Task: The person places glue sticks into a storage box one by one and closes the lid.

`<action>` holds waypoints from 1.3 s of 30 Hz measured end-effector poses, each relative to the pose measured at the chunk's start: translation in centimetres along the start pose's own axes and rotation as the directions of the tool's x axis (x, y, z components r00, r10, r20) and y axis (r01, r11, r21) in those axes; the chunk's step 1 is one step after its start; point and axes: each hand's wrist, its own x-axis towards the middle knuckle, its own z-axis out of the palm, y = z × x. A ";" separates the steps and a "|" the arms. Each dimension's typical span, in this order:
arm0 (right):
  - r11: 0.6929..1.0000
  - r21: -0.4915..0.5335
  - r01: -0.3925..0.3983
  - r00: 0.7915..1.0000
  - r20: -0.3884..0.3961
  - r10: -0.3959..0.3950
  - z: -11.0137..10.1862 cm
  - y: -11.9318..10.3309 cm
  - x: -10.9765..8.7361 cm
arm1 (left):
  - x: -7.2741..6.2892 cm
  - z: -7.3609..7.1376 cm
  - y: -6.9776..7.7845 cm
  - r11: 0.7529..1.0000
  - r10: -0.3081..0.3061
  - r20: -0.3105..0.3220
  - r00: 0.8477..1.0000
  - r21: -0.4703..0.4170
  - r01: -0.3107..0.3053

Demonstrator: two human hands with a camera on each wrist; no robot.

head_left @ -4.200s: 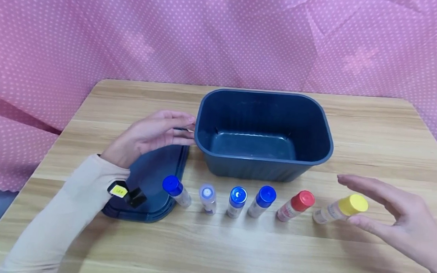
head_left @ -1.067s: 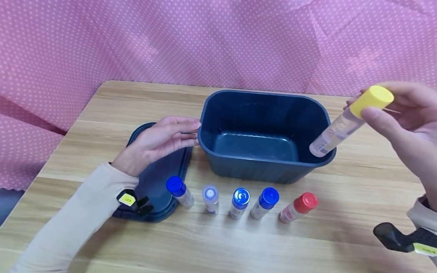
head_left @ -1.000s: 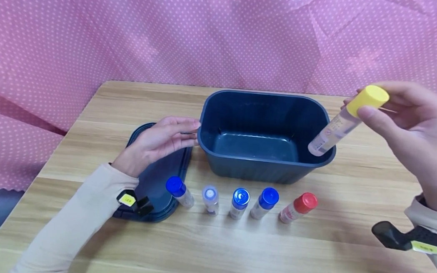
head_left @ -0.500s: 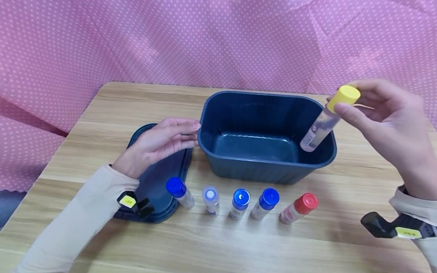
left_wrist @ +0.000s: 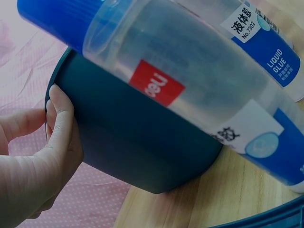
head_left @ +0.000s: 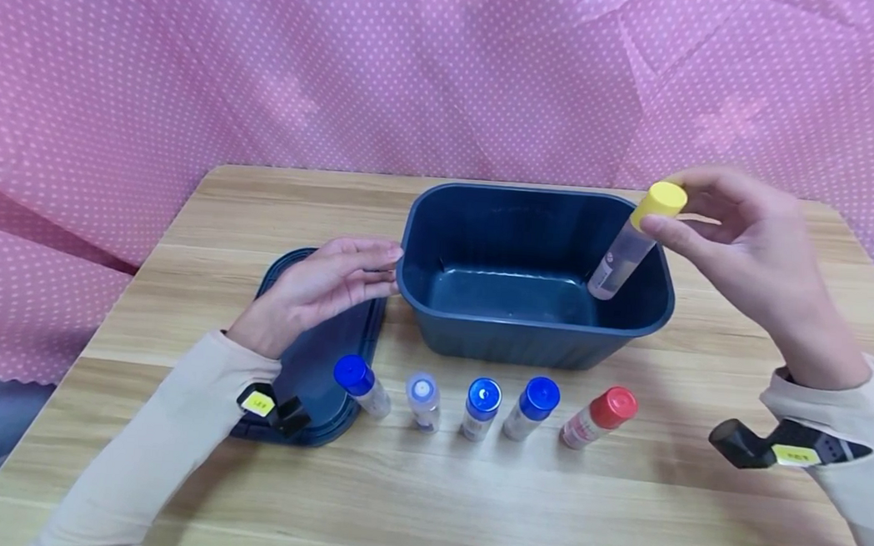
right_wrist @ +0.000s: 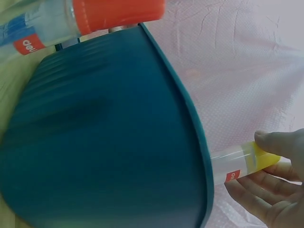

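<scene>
By its yellow cap, my right hand (head_left: 754,246) pinches a liquid glue bottle (head_left: 622,255), tilted, with its clear lower end inside the dark blue bin (head_left: 526,343). In the right wrist view the thumb and fingers of my right hand (right_wrist: 280,180) lie on opposite sides of the yellow cap (right_wrist: 263,157). My left hand (head_left: 327,287) touches the bin's left rim, its fingers fairly straight. The left wrist view shows the fingertips of that hand (left_wrist: 42,156) against the bin's edge. Nothing else shows inside the bin.
In front of the bin stand a red-capped glue bottle (head_left: 599,416), several blue-capped bottles including a glue bottle (head_left: 531,407), and a pale-capped bottle (head_left: 424,402). A dark blue lid (head_left: 318,374) lies left, under my left forearm. Behind the table (head_left: 468,509) hangs a pink dotted curtain (head_left: 449,73).
My right hand has taken the yellow-capped glue bottle from the row's right end, lifted it over the bin's right rim, then moved left and lowered it inside. My left hand stays at the rim.
</scene>
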 end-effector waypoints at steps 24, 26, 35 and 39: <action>0.986 -0.152 -0.070 0.997 0.030 0.075 1.8 0.6 1.2 | 0.0 -0.2 0.0 1.000 -0.003 0.001 1.000 -0.018 0.003; 0.984 -0.164 -0.065 0.997 0.035 0.072 2.0 0.6 1.3 | 0.0 -0.2 0.1 1.000 -0.001 0.002 1.000 -0.019 0.001; 0.951 -0.304 0.053 0.992 0.122 -0.016 2.7 0.7 1.6 | -0.1 -0.1 0.1 1.000 -0.007 0.009 1.000 -0.016 0.007; 0.932 -0.351 0.084 0.986 0.166 -0.027 2.8 0.9 1.7 | 0.1 0.0 0.1 1.000 -0.003 0.013 1.000 -0.010 0.003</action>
